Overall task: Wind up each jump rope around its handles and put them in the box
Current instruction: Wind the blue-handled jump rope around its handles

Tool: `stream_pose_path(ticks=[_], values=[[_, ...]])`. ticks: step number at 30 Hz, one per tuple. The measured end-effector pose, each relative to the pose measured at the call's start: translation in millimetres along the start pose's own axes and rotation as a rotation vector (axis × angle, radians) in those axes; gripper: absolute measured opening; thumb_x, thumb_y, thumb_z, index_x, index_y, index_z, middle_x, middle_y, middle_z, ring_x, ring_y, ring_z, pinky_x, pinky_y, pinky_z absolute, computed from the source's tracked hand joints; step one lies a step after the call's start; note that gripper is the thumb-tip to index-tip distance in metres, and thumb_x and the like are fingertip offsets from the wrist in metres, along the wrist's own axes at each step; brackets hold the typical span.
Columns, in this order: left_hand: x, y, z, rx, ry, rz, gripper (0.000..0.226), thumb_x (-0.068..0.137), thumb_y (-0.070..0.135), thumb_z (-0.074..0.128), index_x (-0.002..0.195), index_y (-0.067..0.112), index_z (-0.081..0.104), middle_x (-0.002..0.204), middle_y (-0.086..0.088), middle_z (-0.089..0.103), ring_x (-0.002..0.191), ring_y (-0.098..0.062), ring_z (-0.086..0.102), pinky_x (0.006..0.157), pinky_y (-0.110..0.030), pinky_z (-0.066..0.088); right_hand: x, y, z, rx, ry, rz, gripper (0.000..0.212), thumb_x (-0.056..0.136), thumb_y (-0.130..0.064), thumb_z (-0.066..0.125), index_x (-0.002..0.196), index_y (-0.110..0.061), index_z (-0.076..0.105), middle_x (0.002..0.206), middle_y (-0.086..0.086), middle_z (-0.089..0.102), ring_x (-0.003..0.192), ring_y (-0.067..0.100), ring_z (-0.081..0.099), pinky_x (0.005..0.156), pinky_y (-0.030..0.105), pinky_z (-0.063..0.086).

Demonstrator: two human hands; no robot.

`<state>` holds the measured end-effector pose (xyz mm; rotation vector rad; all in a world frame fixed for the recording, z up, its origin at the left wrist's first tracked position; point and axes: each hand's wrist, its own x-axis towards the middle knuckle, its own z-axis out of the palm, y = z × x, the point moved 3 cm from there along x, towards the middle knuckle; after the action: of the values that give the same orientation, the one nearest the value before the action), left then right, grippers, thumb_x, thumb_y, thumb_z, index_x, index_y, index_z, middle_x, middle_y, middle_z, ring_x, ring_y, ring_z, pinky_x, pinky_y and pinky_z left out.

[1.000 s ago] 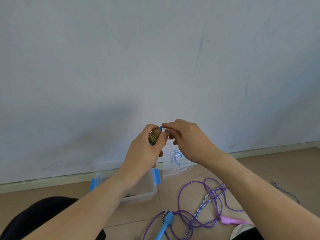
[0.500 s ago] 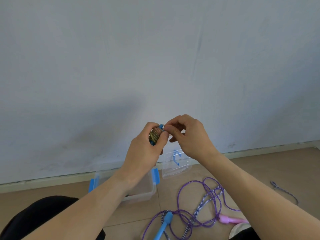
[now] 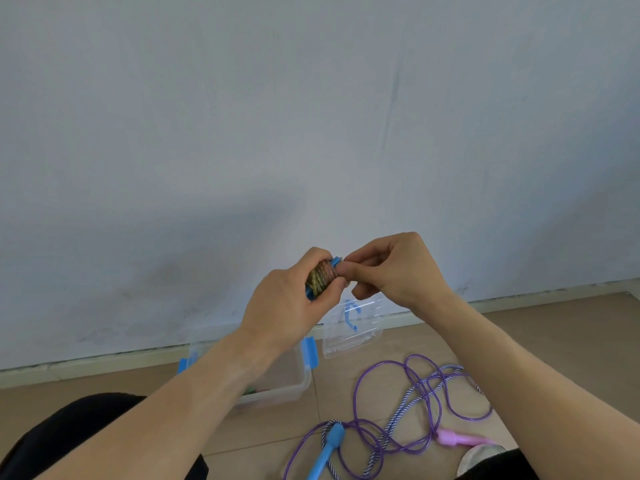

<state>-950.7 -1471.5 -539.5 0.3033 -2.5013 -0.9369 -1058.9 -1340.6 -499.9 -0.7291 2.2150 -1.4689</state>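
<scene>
My left hand (image 3: 284, 303) grips a wound jump rope bundle (image 3: 321, 277), brownish-gold cord coiled round blue handles, held up in front of the wall. My right hand (image 3: 388, 271) pinches at the bundle's right end with thumb and fingers; the cord end itself is hidden. Below on the floor stands the clear plastic box (image 3: 298, 386) with blue latches, partly behind my left forearm. A purple rope (image 3: 450, 410) with a pink handle (image 3: 457, 438) and a blue-white striped rope (image 3: 412, 400) with a blue handle (image 3: 329, 448) lie tangled to the right.
The clear box lid (image 3: 349, 327) with a blue handle leans at the wall's base behind the box. The grey wall (image 3: 311, 116) rises close ahead. My dark trouser knee (image 3: 69, 434) is at the lower left, and a shoe tip (image 3: 481, 459) at the lower right.
My right hand's fingers have shifted slightly at the bundle's end, working the cord. The bundle stays in my left hand at about the same height.
</scene>
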Motion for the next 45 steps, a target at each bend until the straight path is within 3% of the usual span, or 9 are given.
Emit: stream_pose_path(ticks=[5,10,15,20,25,27,31,38,45], values=[[1.5,-2.1,-0.6,0.030,-0.029,-0.002,0.026,0.091,0.053,0.056,0.111,0.037,0.052,0.068,0.011,0.057,0.056,-0.012,0.055,0.052,-0.023,0.043,-2.2,-1.6,-1.2,0.078,-0.042,0.007,0.009,0.082,-0.003,0.075,0.090,0.000,0.074,0.068,0.015,0.074,0.063,0.025,0.074,0.063,0.028,0.060],[4.6,-5.6,-7.4,0.034,-0.010,-0.038,0.026,0.091,0.053,0.057,0.109,0.036,0.053,0.074,0.008,0.063,0.060,-0.012,0.060,0.054,-0.028,0.049,-1.0,-1.7,-0.7,-0.006,-0.106,-0.054,0.029,0.075,0.000,0.077,0.103,-0.009,0.073,0.081,0.003,0.077,0.076,0.018,0.074,0.066,0.022,0.058],[6.4,-0.3,-3.7,-0.489,-0.039,-0.261,0.012,0.096,0.036,0.059,0.100,0.025,0.058,0.070,-0.008,0.067,0.038,-0.012,0.051,0.039,-0.023,0.038,-3.7,-6.6,6.3,-0.221,-0.042,-0.262,0.030,0.079,-0.010,0.076,0.107,-0.020,0.074,0.090,-0.009,0.073,0.081,0.003,0.069,0.065,0.015,0.051],[8.3,0.9,-4.6,-0.589,-0.064,-0.268,0.013,0.099,0.034,0.056,0.101,0.022,0.060,0.069,-0.010,0.065,0.036,-0.013,0.050,0.037,-0.021,0.037,-2.0,-6.1,12.8,-0.204,0.015,-0.286,0.021,0.085,-0.018,0.075,0.105,-0.026,0.075,0.094,-0.011,0.069,0.085,0.003,0.066,0.072,0.019,0.052],[8.1,-1.3,-3.3,-0.465,-0.049,-0.226,0.014,0.097,0.037,0.057,0.104,0.025,0.059,0.075,-0.004,0.066,0.040,-0.007,0.053,0.042,-0.024,0.042,-0.5,-2.7,12.7,-0.265,0.035,-0.274,0.019,0.090,-0.018,0.070,0.106,-0.025,0.076,0.095,-0.007,0.069,0.077,0.006,0.067,0.071,0.025,0.057],[7.7,-3.4,-3.1,-0.364,-0.016,-0.209,0.016,0.095,0.042,0.058,0.105,0.029,0.058,0.076,-0.002,0.066,0.045,-0.007,0.056,0.044,-0.026,0.044,0.0,-3.1,13.6,-0.220,0.047,-0.238,0.018,0.091,-0.014,0.068,0.104,-0.022,0.076,0.093,-0.004,0.071,0.071,0.007,0.068,0.066,0.019,0.055],[7.2,-4.7,-3.9,-0.178,0.039,-0.140,0.022,0.091,0.052,0.059,0.102,0.034,0.055,0.071,0.002,0.064,0.062,-0.018,0.064,0.054,-0.041,0.054,-0.7,-6.4,8.7,-0.173,0.157,-0.194,0.009,0.085,-0.017,0.074,0.089,-0.023,0.079,0.074,-0.008,0.074,0.064,0.007,0.070,0.064,0.019,0.056],[3.5,-0.9,-4.1,-0.059,0.045,-0.101,0.026,0.088,0.054,0.060,0.103,0.034,0.054,0.069,0.005,0.062,0.058,-0.016,0.060,0.054,-0.036,0.051,-3.6,-8.7,4.7,-0.138,0.173,-0.097,0.005,0.074,-0.013,0.081,0.075,-0.018,0.078,0.062,-0.003,0.072,0.054,0.010,0.070,0.051,0.016,0.051],[6.1,-4.2,-9.4,-0.009,0.016,-0.054,0.035,0.084,0.061,0.057,0.106,0.033,0.053,0.073,0.006,0.064,0.059,-0.013,0.062,0.054,-0.034,0.052,-5.0,-9.1,5.4,-0.049,0.111,-0.059,0.021,0.073,-0.018,0.086,0.085,-0.008,0.072,0.063,0.003,0.073,0.055,0.015,0.070,0.055,0.022,0.056]])
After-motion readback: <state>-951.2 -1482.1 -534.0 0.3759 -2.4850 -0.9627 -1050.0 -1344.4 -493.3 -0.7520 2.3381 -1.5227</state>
